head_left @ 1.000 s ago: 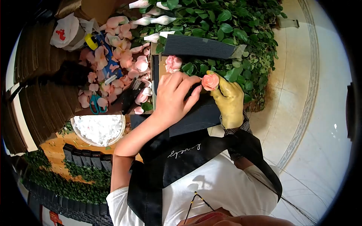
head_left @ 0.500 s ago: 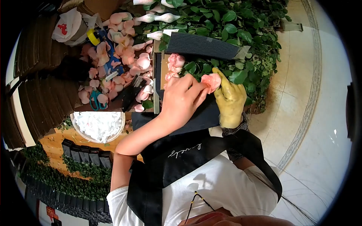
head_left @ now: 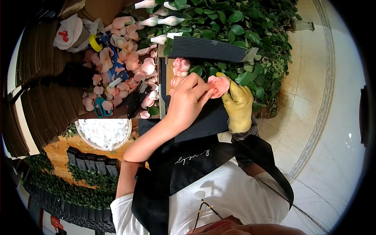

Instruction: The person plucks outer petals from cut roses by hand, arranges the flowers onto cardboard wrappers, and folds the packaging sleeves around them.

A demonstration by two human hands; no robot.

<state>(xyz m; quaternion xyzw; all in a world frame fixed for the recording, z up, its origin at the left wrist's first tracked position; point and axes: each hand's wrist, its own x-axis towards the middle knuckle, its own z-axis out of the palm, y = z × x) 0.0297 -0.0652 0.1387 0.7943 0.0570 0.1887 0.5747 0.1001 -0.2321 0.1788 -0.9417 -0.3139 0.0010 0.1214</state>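
Note:
My right hand [head_left: 237, 103], in a yellow glove, holds a pink rose head [head_left: 220, 83] from below, over a dark corrugated sheet [head_left: 203, 117]. My bare left hand [head_left: 186, 102] reaches across from the left, and its fingertips pinch the outer petals on the left side of that rose. Another pink rose [head_left: 180, 65] lies just beyond my left hand on a brown board. I wear a black apron over a white shirt.
Loose pink petals [head_left: 129, 60] cover the table to the left, with teal scissors [head_left: 99, 106], a black tool [head_left: 137, 100] and yellow tape [head_left: 95, 42]. A white bowl [head_left: 82, 135] sits nearer. Green leaves [head_left: 243, 23] and net-wrapped buds [head_left: 162, 19] lie behind a ribbed dark sheet [head_left: 205, 49].
My left hand's fingers have closed in on the rose and now pinch its petals. The gloved right hand has turned the rose slightly and stayed in place.

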